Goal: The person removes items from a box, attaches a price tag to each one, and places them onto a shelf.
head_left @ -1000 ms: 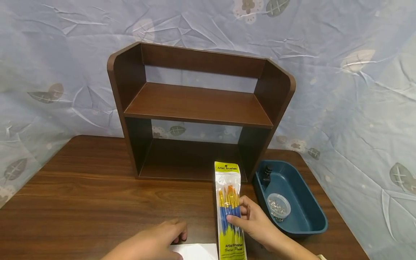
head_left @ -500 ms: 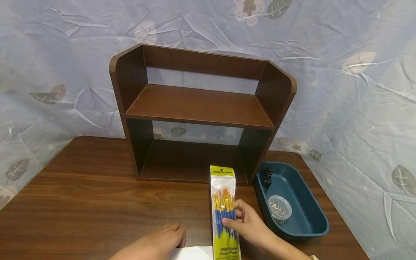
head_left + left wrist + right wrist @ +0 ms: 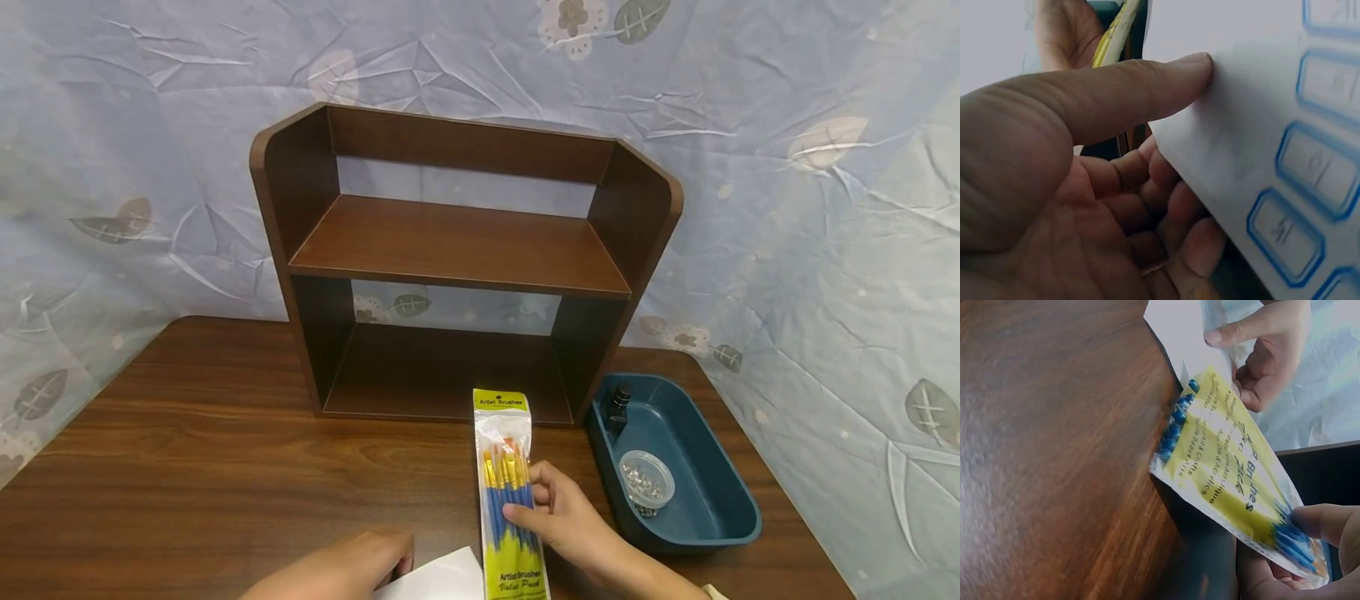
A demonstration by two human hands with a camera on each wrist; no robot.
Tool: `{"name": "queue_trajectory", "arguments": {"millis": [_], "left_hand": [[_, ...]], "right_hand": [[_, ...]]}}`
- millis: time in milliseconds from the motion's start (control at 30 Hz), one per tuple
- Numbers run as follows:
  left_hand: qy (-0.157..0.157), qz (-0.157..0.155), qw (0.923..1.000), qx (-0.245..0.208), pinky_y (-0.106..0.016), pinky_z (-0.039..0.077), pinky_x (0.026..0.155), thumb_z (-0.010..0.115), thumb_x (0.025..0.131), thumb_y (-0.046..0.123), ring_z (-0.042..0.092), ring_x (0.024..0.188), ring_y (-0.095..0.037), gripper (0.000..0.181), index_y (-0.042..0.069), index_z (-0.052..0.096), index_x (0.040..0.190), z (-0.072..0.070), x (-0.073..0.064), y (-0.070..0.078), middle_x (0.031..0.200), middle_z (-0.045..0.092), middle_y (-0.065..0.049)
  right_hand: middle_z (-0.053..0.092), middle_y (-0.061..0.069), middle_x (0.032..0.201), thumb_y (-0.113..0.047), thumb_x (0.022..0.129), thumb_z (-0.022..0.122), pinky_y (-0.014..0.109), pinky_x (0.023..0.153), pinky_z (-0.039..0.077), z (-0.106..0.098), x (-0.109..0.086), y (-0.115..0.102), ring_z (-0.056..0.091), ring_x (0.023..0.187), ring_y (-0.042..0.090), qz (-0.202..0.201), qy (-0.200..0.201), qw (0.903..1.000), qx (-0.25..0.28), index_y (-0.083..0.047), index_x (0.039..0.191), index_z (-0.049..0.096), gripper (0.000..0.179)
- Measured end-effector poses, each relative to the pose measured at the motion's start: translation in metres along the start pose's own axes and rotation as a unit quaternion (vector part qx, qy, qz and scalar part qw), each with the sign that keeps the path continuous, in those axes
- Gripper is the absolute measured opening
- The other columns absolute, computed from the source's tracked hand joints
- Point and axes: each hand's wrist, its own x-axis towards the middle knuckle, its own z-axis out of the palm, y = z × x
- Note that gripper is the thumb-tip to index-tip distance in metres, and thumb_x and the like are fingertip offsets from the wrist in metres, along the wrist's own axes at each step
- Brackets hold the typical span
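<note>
Brush pack (image 3: 504,487) gripped by right hand (image 3: 570,521), thumb on its face, in front of brown shelf (image 3: 457,242). White sheet (image 3: 442,578) pinched by left hand (image 3: 363,560) just beside the pack. Blue tray (image 3: 701,475) seen at right, clear tub (image 3: 647,477) and dark bottle (image 3: 617,410) inside.

Head: high, looking forward and down; two-tier bookshelf (image 3: 457,243) at twelve o'clock, left hand (image 3: 363,560) at seven, right hand (image 3: 564,518) at five. Left wrist: tight on that hand, printed paper (image 3: 1241,106) at two. Right wrist: near, looking along Artist Brushes pack (image 3: 1225,465), left hand at two. Wrist views share pack, paper, hands (pack a sliver at eleven, left wrist).
</note>
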Motion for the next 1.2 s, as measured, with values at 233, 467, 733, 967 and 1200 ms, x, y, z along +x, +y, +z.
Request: {"name": "queue_trajectory", "arguments": {"millis": [233, 467, 733, 967, 1200], "left_hand": [[-0.017, -0.080, 0.9954, -0.050, -0.026, 0.040, 0.057, 0.077, 0.093, 0.027, 0.048, 0.068, -0.004, 0.017, 0.024, 0.061, 0.086, -0.020, -0.022, 0.006, 0.077, 0.054, 0.012], [0.046, -0.063, 0.9967, -0.024, -0.023, 0.037, 0.056, 0.066, 0.100, 0.020, 0.044, 0.068, -0.002, 0.013, 0.019, 0.059, 0.089, -0.039, -0.029, -0.013, 0.076, 0.050, 0.008], [0.134, -0.094, 0.9860, -0.031, -0.021, 0.035, 0.051, 0.061, 0.103, 0.012, 0.040, 0.060, -0.004, 0.014, 0.011, 0.056, 0.090, -0.069, -0.040, 0.003, 0.071, 0.048, 0.005], [0.209, -0.096, 0.9732, 0.002, -0.022, 0.044, 0.056, 0.063, 0.103, 0.014, 0.051, 0.066, -0.003, 0.008, 0.013, 0.061, 0.096, -0.077, -0.041, 0.005, 0.082, 0.067, 0.004], [0.266, -0.077, 0.9609, 0.008, -0.021, 0.046, 0.057, 0.066, 0.101, 0.011, 0.051, 0.065, 0.000, 0.006, 0.013, 0.063, 0.096, -0.078, -0.039, 0.012, 0.081, 0.068, 0.006]], "right_hand": [[0.077, 0.019, 0.115, -0.014, 0.097, 0.074, 0.042, 0.084, 0.066, 0.002, 0.004, 0.003, 0.077, 0.098, 0.024, -0.003, 0.002, 1.0000, -0.006, 0.005, 0.127, 0.047, 0.045], [0.076, 0.020, 0.115, -0.012, 0.099, 0.072, 0.041, 0.083, 0.066, 0.006, 0.006, 0.004, 0.077, 0.099, 0.025, -0.008, -0.002, 0.9999, -0.013, 0.006, 0.128, 0.047, 0.043], [0.077, 0.017, 0.108, -0.014, 0.104, 0.064, 0.038, 0.080, 0.066, 0.008, 0.008, 0.005, 0.078, 0.094, 0.024, 0.010, 0.014, 0.9997, -0.016, 0.007, 0.129, 0.048, 0.036], [0.077, 0.015, 0.106, -0.016, 0.109, 0.053, 0.036, 0.078, 0.066, 0.008, 0.007, 0.007, 0.077, 0.093, 0.021, 0.003, 0.021, 0.9994, -0.028, 0.011, 0.126, 0.051, 0.032], [0.074, 0.010, 0.098, -0.015, 0.111, 0.049, 0.037, 0.070, 0.066, 0.004, 0.008, 0.006, 0.072, 0.083, 0.015, 0.017, 0.043, 0.9965, -0.070, 0.009, 0.123, 0.061, 0.030]]}}
